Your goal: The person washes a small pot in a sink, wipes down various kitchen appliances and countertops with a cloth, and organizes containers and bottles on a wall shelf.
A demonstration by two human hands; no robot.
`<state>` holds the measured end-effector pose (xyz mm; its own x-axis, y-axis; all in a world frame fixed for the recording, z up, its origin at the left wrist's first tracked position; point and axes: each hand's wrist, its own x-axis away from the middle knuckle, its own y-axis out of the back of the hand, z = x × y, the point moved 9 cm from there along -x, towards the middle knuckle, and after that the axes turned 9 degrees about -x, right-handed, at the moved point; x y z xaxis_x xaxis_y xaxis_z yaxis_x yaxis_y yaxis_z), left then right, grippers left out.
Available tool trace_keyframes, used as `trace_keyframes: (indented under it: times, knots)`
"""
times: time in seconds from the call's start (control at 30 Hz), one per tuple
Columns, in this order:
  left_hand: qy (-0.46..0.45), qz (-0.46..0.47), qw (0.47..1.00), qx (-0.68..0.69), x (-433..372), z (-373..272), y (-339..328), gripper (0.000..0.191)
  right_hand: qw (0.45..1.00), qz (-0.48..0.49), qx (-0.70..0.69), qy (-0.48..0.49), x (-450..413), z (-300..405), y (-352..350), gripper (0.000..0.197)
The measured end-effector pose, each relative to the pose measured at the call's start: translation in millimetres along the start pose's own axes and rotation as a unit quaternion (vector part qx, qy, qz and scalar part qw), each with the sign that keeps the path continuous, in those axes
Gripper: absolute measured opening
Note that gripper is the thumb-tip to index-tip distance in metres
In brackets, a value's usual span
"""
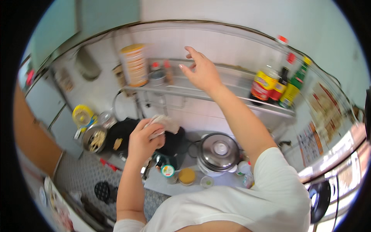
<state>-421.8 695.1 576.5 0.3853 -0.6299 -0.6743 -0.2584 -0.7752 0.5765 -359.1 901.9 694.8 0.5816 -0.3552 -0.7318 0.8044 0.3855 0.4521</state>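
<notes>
My left hand (146, 140) is closed on a crumpled whitish cloth (166, 123), raised above a black stove area and left of a lidded electric cooker (219, 150). Nothing is held in my right hand (201, 68), its fingers spread in front of a metal wall shelf (232, 79). On the shelf's left end stand a tall canister with an orange lid (134, 65) and a small jar with a red cap (157, 76). At its right end are a large bottle with a yellow and red label (264, 84), a dark bottle (279, 84) and a green bottle (294, 84).
On the counter (165, 185), in front of the cooker, are a jar with a green and white lid (167, 171), a yellow-lidded jar (187, 176) and a small clear container (207, 181). A metal bowl of pale food (95, 139) and a yellow round object (82, 115) lie left.
</notes>
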Motion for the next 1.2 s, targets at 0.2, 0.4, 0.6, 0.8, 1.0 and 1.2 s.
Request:
trace_keyframes:
  times: [0.2, 0.4, 0.6, 0.8, 1.0, 1.2]
  knots:
    - [-0.017, 0.034, 0.996, 0.081, -7, -25, -38, 0.031, 0.854, -0.389, 0.298, 0.174, 92, 9, 175, 0.054]
    - [-0.052, 0.064, 0.989, 0.123, -21, -60, -67, 0.031, 0.890, -0.413, 0.191, 0.021, 67, -45, 252, 0.069]
    - [-0.058, 0.057, 0.990, 0.115, -31, -61, -70, 0.029, 0.929, -0.316, 0.133, -0.137, 34, -72, 248, 0.062]
    - [-0.131, -0.045, 0.988, 0.074, -92, -56, -37, 0.031, 0.916, -0.393, 0.074, 0.026, 40, -32, 276, 0.044]
    - [-0.057, 0.081, 0.994, -0.055, -195, -26, -95, 0.028, 0.924, -0.379, -0.033, 0.043, 63, 18, 309, 0.045]
    - [-0.414, 0.396, 0.711, -0.409, -185, -80, -268, 0.027, 0.923, -0.339, -0.181, 0.024, 104, 54, 320, 0.045]
